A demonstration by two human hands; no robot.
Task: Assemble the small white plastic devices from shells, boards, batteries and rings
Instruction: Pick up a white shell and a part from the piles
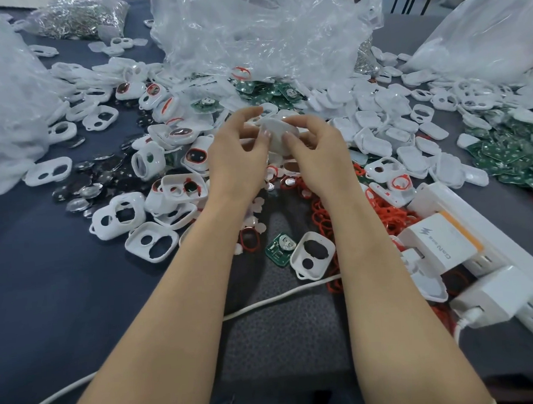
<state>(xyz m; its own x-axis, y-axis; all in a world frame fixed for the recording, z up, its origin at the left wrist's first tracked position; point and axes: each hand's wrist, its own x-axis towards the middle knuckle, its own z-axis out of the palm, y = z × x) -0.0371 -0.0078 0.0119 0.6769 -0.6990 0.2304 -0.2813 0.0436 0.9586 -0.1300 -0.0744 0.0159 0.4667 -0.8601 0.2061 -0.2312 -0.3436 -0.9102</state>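
Left hand (240, 155) and right hand (317, 155) pinch one white shell (278, 137) between curled fingers; a clear bag (116, 6) behind holds silvery metal pieces (73, 18).

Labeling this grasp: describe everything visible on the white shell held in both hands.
The white shell is a smooth, rounded piece of white plastic. Its plain closed side faces the camera and no cutouts show. It is held tilted, off the table, pinched at its edges between the left hand and the right hand. Their fingers overlap its face. Its inside is hidden.
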